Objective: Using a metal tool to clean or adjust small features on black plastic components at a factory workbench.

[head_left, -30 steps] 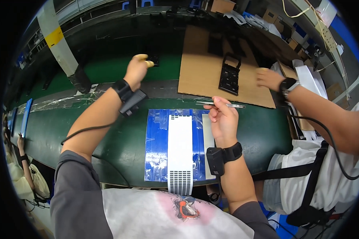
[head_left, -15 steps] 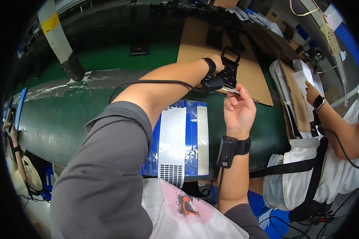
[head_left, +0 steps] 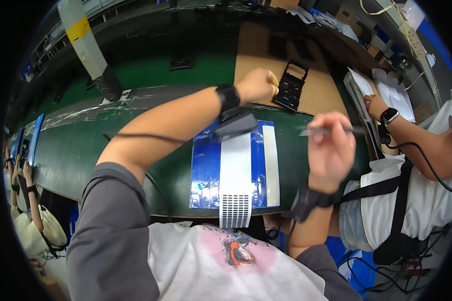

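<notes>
My left hand (head_left: 258, 85), with pale finger cots on its fingertips, is curled closed beside a black plastic frame part (head_left: 288, 90); whether anything is in the fingers is hidden. That part lies on a cardboard sheet (head_left: 319, 95), full of small openings and ribs. Off to the right, my right hand (head_left: 332, 148) grips slim metal tweezers (head_left: 311, 132), blurred by motion, their tip pointing left. Below and between my arms lies a white label sheet (head_left: 235, 165) on a blue board (head_left: 206, 173); rows of small dark labels show at its near end.
A co-worker's hand (head_left: 376, 105) rests by stacked paper and cardboard at right. Another black part (head_left: 181, 62) lies farther back on the green table (head_left: 150, 115). A post (head_left: 88, 45) stands at left, and a cable (head_left: 158, 193) hangs from my left wrist device.
My left hand has drawn back left from the black part, whose raised loop now lies lower. My right hand has moved right and nearer with the tweezers, away from the part.
</notes>
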### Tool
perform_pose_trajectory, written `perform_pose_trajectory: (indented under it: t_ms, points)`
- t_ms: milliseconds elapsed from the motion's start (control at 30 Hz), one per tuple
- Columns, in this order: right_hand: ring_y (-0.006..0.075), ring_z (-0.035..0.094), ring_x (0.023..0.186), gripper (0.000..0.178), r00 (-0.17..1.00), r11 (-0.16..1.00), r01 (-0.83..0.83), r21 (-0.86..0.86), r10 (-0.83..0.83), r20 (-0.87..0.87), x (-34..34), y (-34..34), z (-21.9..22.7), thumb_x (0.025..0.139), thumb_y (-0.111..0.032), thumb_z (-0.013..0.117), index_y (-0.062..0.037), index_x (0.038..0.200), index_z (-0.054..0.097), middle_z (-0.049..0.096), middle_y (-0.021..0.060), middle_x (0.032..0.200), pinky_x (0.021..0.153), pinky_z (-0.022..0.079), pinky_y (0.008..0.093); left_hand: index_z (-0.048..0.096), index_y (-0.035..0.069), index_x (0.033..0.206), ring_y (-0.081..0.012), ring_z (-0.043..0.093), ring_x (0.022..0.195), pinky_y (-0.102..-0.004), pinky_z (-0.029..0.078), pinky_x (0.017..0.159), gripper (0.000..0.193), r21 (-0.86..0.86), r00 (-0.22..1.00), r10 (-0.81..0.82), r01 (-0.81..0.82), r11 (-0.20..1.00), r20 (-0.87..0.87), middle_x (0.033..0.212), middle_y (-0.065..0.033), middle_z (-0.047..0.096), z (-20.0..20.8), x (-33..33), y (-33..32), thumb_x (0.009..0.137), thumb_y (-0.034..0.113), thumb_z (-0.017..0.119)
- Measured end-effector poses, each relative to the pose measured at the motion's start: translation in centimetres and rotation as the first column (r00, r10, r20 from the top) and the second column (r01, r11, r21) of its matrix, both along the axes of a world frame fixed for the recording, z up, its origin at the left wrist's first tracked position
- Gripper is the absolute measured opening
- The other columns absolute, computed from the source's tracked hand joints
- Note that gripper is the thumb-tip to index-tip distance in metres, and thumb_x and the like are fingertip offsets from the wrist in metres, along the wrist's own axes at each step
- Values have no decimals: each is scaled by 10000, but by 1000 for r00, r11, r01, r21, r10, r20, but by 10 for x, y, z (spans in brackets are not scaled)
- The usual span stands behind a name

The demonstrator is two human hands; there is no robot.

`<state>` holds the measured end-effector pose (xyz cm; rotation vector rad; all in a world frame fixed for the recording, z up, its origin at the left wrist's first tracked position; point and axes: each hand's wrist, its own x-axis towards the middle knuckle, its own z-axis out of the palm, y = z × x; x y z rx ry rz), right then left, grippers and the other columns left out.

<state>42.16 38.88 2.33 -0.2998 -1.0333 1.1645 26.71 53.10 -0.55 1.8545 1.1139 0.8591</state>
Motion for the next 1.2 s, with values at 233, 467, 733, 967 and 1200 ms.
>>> perform_pose_trajectory:
  t_ms: [233,467,733,967,1200]
  points:
    - [203,459,553,216,897,720,-441,535,327,299,-24,-99,54,827,-176,510,30,882,544,508,109,586,514,374,327,545,3,986,-130,517,898,-253,414,786,249,21,986,-166,167,986,-22,954,-65,557,18,-24,-77,751,76,577]
    - [121,305,325,269,857,858,513,18,-511,-68,-84,-166,86,750,-251,618,-4,822,539,377,29,474,308,179,251,520,-11,1019,-160,471,1006,-302,367,881,284,-117,967,-170,194,974,191,1095,-100,504,36,-66,-134,743,38,564]
    - [123,305,322,272,946,961,272,46,-258,-195,-91,-168,83,752,-242,617,9,820,536,379,32,467,310,182,254,539,31,993,-147,484,974,-262,408,781,251,-129,955,47,-9,992,293,1105,-82,507,21,-117,-174,756,110,550]
    - [124,305,320,275,960,989,61,138,-21,-279,-91,-201,78,754,-234,615,21,818,533,381,34,461,311,184,257,534,29,1019,-130,493,960,-259,413,779,270,-131,919,82,-33,991,386,1085,-75,522,25,-124,-202,761,108,542]
    - [125,305,318,278,905,955,-161,251,244,-348,-91,-247,67,756,-225,614,33,816,530,383,36,455,312,187,260,533,18,1030,-133,499,951,-257,412,789,255,-53,894,12,13,998,449,1078,-67,528,29,-107,-225,780,64,510]
